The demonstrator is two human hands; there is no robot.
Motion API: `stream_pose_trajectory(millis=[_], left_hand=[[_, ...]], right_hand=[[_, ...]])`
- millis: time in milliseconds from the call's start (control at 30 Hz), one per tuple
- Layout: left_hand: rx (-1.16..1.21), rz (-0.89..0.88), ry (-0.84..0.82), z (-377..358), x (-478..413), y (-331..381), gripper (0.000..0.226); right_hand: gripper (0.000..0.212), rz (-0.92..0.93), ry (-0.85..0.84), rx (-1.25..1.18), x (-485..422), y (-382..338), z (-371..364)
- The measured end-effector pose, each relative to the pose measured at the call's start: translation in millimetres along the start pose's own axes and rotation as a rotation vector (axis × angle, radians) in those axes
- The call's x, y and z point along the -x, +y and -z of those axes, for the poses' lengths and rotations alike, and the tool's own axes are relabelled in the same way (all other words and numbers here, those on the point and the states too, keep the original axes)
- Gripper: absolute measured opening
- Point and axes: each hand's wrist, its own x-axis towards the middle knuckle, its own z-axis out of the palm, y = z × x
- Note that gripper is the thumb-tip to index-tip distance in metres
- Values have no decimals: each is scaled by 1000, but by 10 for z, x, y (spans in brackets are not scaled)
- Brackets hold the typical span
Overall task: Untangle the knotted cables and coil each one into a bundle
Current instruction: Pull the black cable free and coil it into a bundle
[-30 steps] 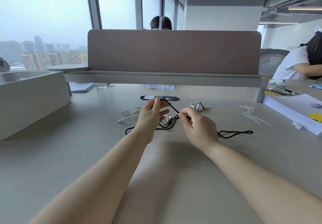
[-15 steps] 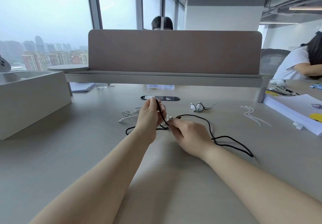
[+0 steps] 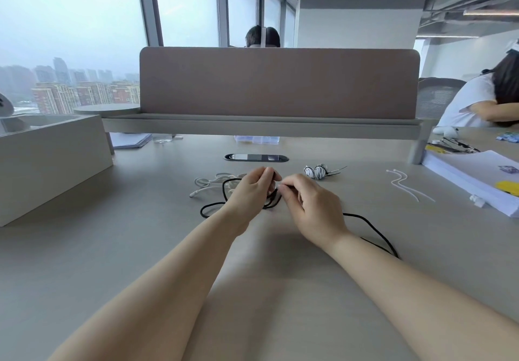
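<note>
A black cable (image 3: 373, 227) lies across the grey desk (image 3: 140, 248) in loose loops. My left hand (image 3: 252, 189) pinches a strand of it just above the desk, with one loop arching over to its left. My right hand (image 3: 311, 206) pinches the same black cable close by, fingertips almost meeting the left hand. The cable's tail trails right, past my right wrist. A white cable (image 3: 209, 185) lies in a tangle behind the left hand, partly hidden by it.
A striped coiled bundle (image 3: 316, 171) and white zip ties (image 3: 404, 185) lie to the right. A cable port (image 3: 256, 157) sits under the divider shelf (image 3: 264, 129). A pale box (image 3: 50, 161) stands left, papers (image 3: 474, 181) right. Two people sit nearby.
My right hand has moved left and closer to my left hand. The raised strand has come down, and the cable's tail has slid nearer along my right forearm.
</note>
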Motion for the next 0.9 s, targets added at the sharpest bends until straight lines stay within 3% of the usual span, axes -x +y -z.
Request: stream_pose_trajectory(millis=[167,333,467,700,900], left_hand=[[-17,71,-102,-40,52,11,30],[261,235,-242,-32,87,36,32],[326,296,-259,-52,99,62,36],[279,316,-328,-66,72,47,56],[235,275,-346,-59,68,50,42]], right_hand=[[25,-102,-37,-35,-23,64,4],[29,-107,-22,-53,-38,78,22],[38,-107,-17,-66,-33,55,25],[14,-205,-66,-90,-44,101,35],[14,-278,-71,-138,-53,91,56]])
